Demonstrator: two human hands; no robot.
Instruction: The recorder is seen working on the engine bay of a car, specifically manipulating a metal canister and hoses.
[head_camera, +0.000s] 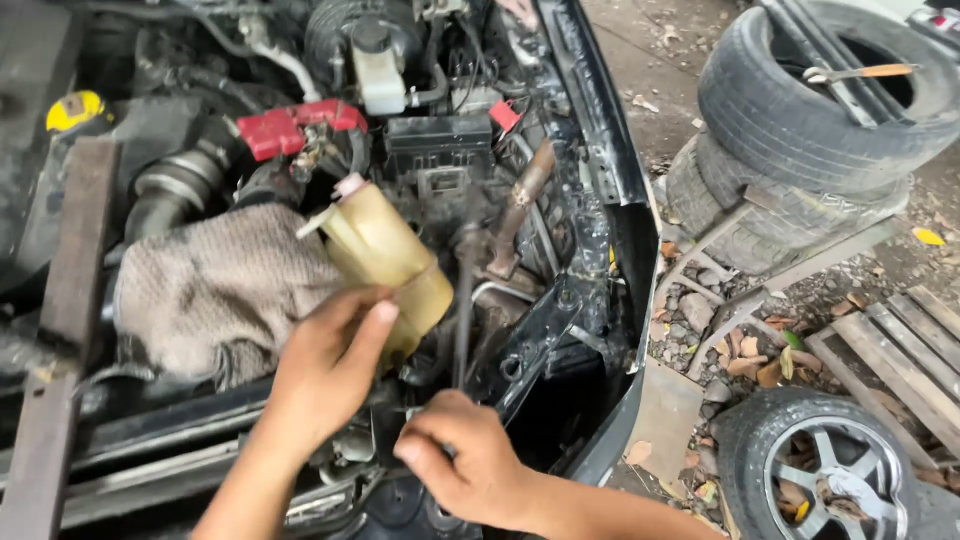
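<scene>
Left hand: the left hand (325, 370) grips the lower end of the yellowed translucent plastic reservoir tank (385, 262), thumb and fingers wrapped against its side, so it is closed on the tank.
Right hand: the right hand (462, 468) is closed in a narrow grasp around the foot of the thin dark metal rod (463, 300), just right of the tank and below it.
Reservoir tank: it is tilted, its pale pink cap (349, 185) pointing up and left, and it sits in the open engine bay, held above the dark parts beneath.
Rod: it stands nearly upright just right of the tank; whether it touches the tank cannot be told.
Cloth: a beige knitted rag (215, 290) lies draped over engine parts immediately left of the tank, touching it or very near.
Rusty pipe: a brown corroded metal tube (520, 205) leans upward right of the tank, beyond the rod.
Red covers: red plastic battery terminal covers (295, 125) lie above and left of the tank.
White bottle: a small white plastic fluid bottle with a black cap (380, 70) stands well above the tank.
Yellow cap: a round yellow filler cap (73, 110) sits far left of the tank.
Tyres: a stack of worn black rubber tyres (800, 130) stands well right of the tank, outside the car body.
Wheel: a tyre on a grey alloy spoked rim (815, 470) lies on the gravel right of and below the tank.
</scene>
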